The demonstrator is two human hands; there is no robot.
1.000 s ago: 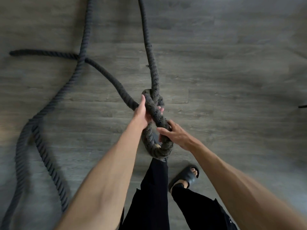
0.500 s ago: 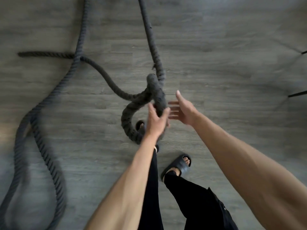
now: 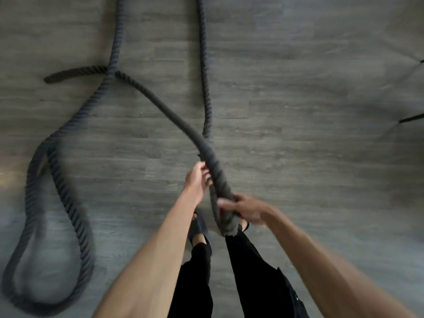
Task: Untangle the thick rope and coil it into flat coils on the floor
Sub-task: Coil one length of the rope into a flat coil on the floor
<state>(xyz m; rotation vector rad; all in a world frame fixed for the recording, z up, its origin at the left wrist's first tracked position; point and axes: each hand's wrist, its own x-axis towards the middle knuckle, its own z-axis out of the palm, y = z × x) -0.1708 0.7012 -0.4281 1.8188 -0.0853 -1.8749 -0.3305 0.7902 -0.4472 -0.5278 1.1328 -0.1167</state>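
Observation:
A thick dark grey twisted rope point(image 3: 160, 104) sprawls over the floor. A narrow folded bend of it is lifted in front of me, its two strands lying side by side. My right hand point(image 3: 245, 210) is closed around the bottom of that bend. My left hand point(image 3: 197, 180) rests against the left side of the bend a little higher, fingers curled on it. One strand runs up to the top edge; the other slants up-left and passes under a second length. A large loop point(image 3: 55, 226) lies at the left. One rope end point(image 3: 52, 78) lies at the upper left.
The floor point(image 3: 298, 157) is grey wood-look planking. My legs in black trousers and dark sandals point(image 3: 198, 228) stand directly below the held bend. Thin dark bars point(image 3: 410, 119) poke in at the right edge.
The knot-like loop held a second ago has been pulled out into a narrow bend. My right hand let go, reached over, and now grips the bend's bottom; my left hand shifted upward.

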